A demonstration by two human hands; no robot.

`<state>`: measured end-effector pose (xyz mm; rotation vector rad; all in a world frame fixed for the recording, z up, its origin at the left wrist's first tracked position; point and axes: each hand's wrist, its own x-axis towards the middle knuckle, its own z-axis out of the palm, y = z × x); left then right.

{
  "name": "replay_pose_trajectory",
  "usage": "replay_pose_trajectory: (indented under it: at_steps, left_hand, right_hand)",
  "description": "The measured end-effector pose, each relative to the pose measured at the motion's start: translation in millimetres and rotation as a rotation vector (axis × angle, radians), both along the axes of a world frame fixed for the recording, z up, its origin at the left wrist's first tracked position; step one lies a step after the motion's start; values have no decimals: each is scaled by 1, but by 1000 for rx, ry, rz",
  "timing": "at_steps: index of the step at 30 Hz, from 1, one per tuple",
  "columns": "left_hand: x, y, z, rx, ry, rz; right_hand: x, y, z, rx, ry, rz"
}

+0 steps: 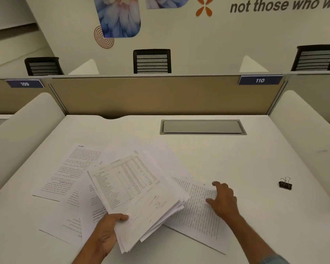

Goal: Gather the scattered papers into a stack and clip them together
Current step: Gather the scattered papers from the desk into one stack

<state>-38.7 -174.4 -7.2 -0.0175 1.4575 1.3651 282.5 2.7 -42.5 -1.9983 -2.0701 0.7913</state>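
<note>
My left hand [108, 230] grips a loose stack of printed papers [135, 191] by its near edge, thumb on top, holding it tilted above the white desk [255, 168]. The top sheet carries a table. My right hand [223, 201] rests flat, fingers spread, on a text sheet [196, 212] lying on the desk to the right of the stack. More text sheets lie on the left: one [69, 172] farther back and others [72, 216] partly under the held stack. A black binder clip [285, 184] sits alone at the right, well apart from both hands.
A grey cable-tray lid [202, 127] is set into the desk behind the papers. A tan partition [151, 94] closes the back, white side dividers [27, 126] stand left and right. Black chairs [151, 60] stand beyond the partition.
</note>
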Motion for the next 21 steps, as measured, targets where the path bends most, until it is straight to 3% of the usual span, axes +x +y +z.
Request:
replay_pose_trajectory:
  at_steps: [8, 21]
  left_hand:
    - [-3, 5, 2, 49, 56, 23]
    - [2, 9, -2, 21, 73, 36]
  right_hand:
    - [4, 34, 2, -126, -248, 173]
    - [7, 46, 3, -101, -333, 301]
